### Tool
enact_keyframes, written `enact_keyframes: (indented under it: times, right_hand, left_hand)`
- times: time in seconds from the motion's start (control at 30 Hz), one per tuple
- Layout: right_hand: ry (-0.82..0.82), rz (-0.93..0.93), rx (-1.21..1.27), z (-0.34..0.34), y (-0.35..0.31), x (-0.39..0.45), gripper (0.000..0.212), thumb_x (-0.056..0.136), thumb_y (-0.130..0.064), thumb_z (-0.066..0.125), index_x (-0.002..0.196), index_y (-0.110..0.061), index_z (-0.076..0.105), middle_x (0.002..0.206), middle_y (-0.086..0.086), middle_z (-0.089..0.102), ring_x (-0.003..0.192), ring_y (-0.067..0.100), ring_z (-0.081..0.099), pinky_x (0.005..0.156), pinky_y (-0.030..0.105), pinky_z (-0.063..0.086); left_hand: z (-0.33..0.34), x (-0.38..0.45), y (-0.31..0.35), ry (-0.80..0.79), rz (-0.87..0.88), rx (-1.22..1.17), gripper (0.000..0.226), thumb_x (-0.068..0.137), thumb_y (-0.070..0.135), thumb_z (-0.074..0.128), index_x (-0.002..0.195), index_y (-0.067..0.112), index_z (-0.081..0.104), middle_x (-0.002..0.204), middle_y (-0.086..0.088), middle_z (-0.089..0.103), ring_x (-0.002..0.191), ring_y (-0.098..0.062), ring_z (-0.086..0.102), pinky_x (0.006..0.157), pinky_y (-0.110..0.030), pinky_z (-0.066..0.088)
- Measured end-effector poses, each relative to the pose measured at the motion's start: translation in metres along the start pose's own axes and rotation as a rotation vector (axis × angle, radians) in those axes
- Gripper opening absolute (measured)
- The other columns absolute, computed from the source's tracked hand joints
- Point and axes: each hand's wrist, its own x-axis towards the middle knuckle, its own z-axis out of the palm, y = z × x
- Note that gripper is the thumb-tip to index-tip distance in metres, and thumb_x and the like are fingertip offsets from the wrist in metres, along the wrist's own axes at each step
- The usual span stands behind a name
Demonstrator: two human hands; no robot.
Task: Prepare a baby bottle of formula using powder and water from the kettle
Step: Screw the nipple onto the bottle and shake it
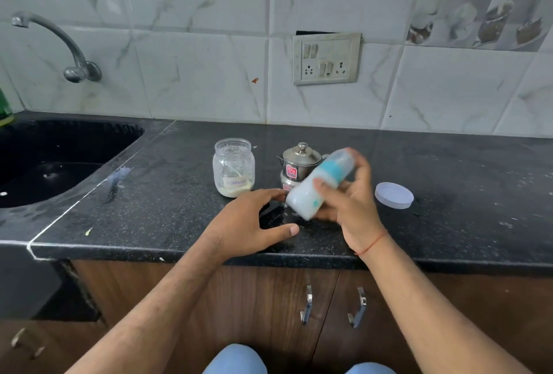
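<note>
The counter (179,182) is black speckled stone, polished and glossy, dusted with white specks. The sink (45,158) is dark with a grainy matt rim. The tap (59,44) is shiny metal. The wall tiles (209,29) are glossy marble-look ceramic. The jar (234,164) is clear glass smeared with powder and bears a paper label. The kettle (296,161) is bright polished steel. The bottle (317,185) is cloudy plastic with a teal collar. The lid (394,195) is matt white plastic. The cabinet doors (254,298) are brown wood grain with chrome handles (306,307).
</note>
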Motion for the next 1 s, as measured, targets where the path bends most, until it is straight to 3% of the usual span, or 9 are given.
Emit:
enact_keyframes:
  times: [0.07, 0.2, 0.3, 0.43, 0.53, 0.67, 0.8, 0.9, 1.0]
  right_hand:
    - [0.185, -0.027, 0.238, -0.005, -0.002, 0.004, 0.069, 0.095, -0.007, 0.074, 0.145, -0.031, 0.033, 0.140, 0.013, 0.061, 0.110, 0.035, 0.075, 0.072, 0.057, 0.064]
    - [-0.074, 0.035, -0.050, -0.002, -0.001, -0.002, 0.072, 0.090, -0.004, 0.077, 0.144, -0.034, 0.040, 0.128, 0.013, 0.064, 0.109, 0.035, 0.074, 0.068, 0.054, 0.064]
    - [0.161, -0.011, 0.222, -0.006, -0.002, 0.003, 0.067, 0.095, -0.008, 0.074, 0.145, -0.030, 0.035, 0.137, 0.012, 0.062, 0.109, 0.035, 0.076, 0.073, 0.059, 0.064]
    - [-0.071, 0.039, -0.054, 0.002, -0.003, -0.004, 0.071, 0.091, -0.002, 0.076, 0.145, -0.032, 0.040, 0.122, 0.011, 0.067, 0.103, 0.032, 0.076, 0.066, 0.054, 0.064]
    - [0.167, -0.014, 0.208, -0.003, -0.004, 0.002, 0.064, 0.096, -0.007, 0.073, 0.142, -0.032, 0.037, 0.134, 0.009, 0.063, 0.110, 0.036, 0.074, 0.071, 0.057, 0.064]
    - [-0.058, 0.032, -0.048, 0.004, -0.003, -0.004, 0.069, 0.091, -0.002, 0.076, 0.141, -0.034, 0.042, 0.119, 0.003, 0.072, 0.105, 0.031, 0.075, 0.066, 0.055, 0.064]
    - [0.185, -0.019, 0.259, -0.002, -0.004, 0.003, 0.064, 0.097, -0.009, 0.073, 0.143, -0.032, 0.035, 0.139, 0.009, 0.060, 0.115, 0.036, 0.072, 0.070, 0.055, 0.064]
    - [-0.062, 0.051, -0.032, 0.001, -0.003, -0.004, 0.069, 0.093, -0.004, 0.075, 0.143, -0.036, 0.040, 0.126, 0.008, 0.064, 0.108, 0.032, 0.074, 0.069, 0.055, 0.064]
    - [0.101, -0.011, 0.127, 0.001, -0.001, -0.001, 0.066, 0.095, -0.008, 0.075, 0.142, -0.035, 0.038, 0.133, 0.009, 0.064, 0.114, 0.034, 0.073, 0.071, 0.055, 0.064]
  left_hand:
    - [0.000, 0.000, 0.000, -0.001, -0.011, -0.011, 0.098, 0.080, 0.086, 0.067, 0.159, 0.031, 0.052, 0.149, 0.017, 0.064, 0.137, 0.000, 0.058, 0.117, -0.037, 0.052]
    - [0.001, 0.001, -0.002, -0.009, -0.008, -0.004, 0.098, 0.080, 0.088, 0.067, 0.158, 0.031, 0.053, 0.149, 0.018, 0.064, 0.136, 0.000, 0.059, 0.115, -0.038, 0.053]
    - [0.000, 0.001, -0.002, -0.004, -0.008, -0.019, 0.097, 0.081, 0.086, 0.068, 0.159, 0.030, 0.052, 0.149, 0.018, 0.064, 0.137, 0.002, 0.058, 0.117, -0.035, 0.052]
    - [0.002, 0.002, -0.002, -0.003, 0.006, -0.004, 0.093, 0.081, 0.085, 0.069, 0.156, 0.032, 0.055, 0.144, 0.019, 0.067, 0.131, 0.001, 0.062, 0.111, -0.038, 0.055]
    - [0.001, 0.002, -0.002, 0.009, 0.006, -0.034, 0.094, 0.080, 0.084, 0.070, 0.157, 0.032, 0.054, 0.145, 0.020, 0.066, 0.133, 0.004, 0.060, 0.115, -0.034, 0.053]
    - [0.002, 0.001, -0.002, 0.001, 0.009, 0.015, 0.093, 0.081, 0.085, 0.069, 0.156, 0.032, 0.055, 0.142, 0.020, 0.067, 0.129, 0.002, 0.062, 0.111, -0.037, 0.055]
    - [0.001, 0.001, -0.002, 0.001, 0.002, 0.006, 0.099, 0.080, 0.089, 0.066, 0.158, 0.031, 0.053, 0.147, 0.020, 0.065, 0.136, 0.001, 0.059, 0.116, -0.036, 0.052]
    - [0.002, 0.002, -0.003, -0.001, 0.009, 0.018, 0.095, 0.080, 0.086, 0.067, 0.157, 0.032, 0.054, 0.146, 0.019, 0.066, 0.134, 0.001, 0.060, 0.114, -0.037, 0.053]
    - [0.002, 0.002, -0.003, 0.012, 0.012, -0.035, 0.094, 0.080, 0.084, 0.070, 0.157, 0.032, 0.055, 0.145, 0.022, 0.066, 0.134, 0.005, 0.059, 0.116, -0.035, 0.053]
